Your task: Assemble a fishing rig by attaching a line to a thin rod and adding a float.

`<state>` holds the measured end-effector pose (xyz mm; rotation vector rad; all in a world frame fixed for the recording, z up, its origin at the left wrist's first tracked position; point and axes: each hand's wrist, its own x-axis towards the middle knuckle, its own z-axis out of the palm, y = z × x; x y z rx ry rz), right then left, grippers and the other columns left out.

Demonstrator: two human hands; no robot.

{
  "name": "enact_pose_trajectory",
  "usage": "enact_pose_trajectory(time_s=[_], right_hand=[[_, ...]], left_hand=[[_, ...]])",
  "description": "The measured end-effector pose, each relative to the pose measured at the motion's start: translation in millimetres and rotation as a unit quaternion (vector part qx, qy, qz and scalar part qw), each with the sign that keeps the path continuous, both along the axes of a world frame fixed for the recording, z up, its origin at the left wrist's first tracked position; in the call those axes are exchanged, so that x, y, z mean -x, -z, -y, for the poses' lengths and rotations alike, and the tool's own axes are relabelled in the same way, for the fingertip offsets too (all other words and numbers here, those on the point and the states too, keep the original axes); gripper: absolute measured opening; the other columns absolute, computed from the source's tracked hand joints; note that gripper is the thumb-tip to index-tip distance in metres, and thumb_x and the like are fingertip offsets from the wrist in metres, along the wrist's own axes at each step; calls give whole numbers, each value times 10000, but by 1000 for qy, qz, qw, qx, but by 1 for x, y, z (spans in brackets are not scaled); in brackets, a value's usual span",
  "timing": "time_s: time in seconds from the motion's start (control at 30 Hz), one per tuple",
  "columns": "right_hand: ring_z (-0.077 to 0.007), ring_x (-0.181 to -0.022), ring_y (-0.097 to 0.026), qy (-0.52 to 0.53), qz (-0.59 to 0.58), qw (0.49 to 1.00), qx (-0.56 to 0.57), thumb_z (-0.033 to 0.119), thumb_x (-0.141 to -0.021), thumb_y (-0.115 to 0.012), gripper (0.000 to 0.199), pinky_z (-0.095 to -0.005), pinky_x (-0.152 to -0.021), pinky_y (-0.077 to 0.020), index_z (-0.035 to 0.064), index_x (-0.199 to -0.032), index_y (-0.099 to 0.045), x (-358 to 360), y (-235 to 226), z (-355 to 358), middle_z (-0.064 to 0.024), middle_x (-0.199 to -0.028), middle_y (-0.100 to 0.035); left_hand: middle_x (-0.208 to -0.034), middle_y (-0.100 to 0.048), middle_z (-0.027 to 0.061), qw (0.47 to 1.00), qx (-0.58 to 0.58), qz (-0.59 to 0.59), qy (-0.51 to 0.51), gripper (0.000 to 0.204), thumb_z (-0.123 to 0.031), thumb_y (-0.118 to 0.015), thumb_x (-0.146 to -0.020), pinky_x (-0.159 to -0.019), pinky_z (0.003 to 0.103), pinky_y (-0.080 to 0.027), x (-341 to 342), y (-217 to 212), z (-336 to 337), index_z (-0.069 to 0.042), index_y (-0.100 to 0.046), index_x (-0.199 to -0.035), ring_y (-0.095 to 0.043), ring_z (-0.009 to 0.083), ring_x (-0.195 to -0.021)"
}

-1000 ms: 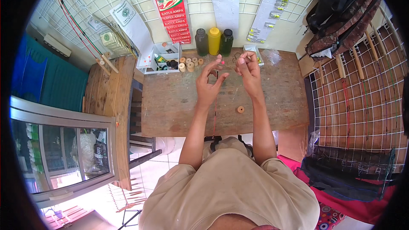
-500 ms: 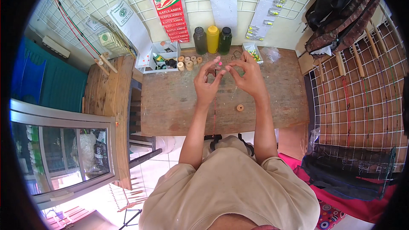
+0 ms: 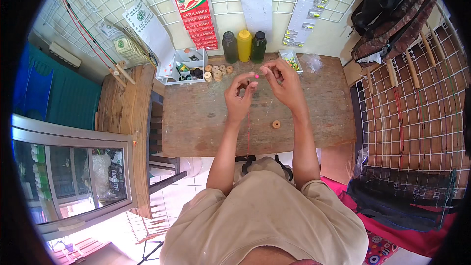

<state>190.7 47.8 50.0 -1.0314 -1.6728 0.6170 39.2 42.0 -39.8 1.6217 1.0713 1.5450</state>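
Right hand (image 3: 287,90) (slightly) farther from left (image 3: 237,102)

Your bare forearms (image 3: 305,145) rise from the frame's lower centre; near upper centre your left hand (image 3: 238,98) is curled, palm inward, and your right hand (image 3: 283,84) bends toward it, apart.
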Motion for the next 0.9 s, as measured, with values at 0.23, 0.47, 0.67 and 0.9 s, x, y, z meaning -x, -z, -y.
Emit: enact_pose_trajectory(time_s=[0.23,0.47,0.67,0.9], right_hand=[[-162,-649,-432,14,34,999,-5,84,-798,-701,116,-295,-568,-361,50,-908,-704,-1,1,-1,-53,-737,-482],[-278,-1096,-386,120,161,972,-121,231,-722,-772,147,-455,-944,-260,170,-855,-749,2,5,-1,-6,-996,-553],[-322,-1209,-325,163,183,962,-124,250,-716,-774,105,-496,-983,-205,206,-811,-766,1,9,-1,29,-1123,-562],[-315,-1183,-331,153,171,966,-122,225,-720,-768,97,-485,-978,-217,212,-816,-765,-3,9,-4,42,-1100,-567]], left_hand=[[-763,-628,27,991,13,133,-10,345,-45,-642,-883,-685,207,-486,-8,-24,8,-16,-524,-1206,-607,67,-723],[-734,-655,47,995,-8,94,-12,223,-57,-626,-895,-637,198,-442,-6,-25,6,-8,-567,-1104,-608,66,-698],[-786,-685,67,993,-9,106,-50,194,-57,-591,-913,-647,209,-458,-7,-26,5,-2,-540,-1093,-627,76,-738],[-898,-686,105,992,-14,128,-5,256,-76,-581,-921,-711,227,-488,-5,-21,2,-7,-505,-1156,-629,102,-757]])
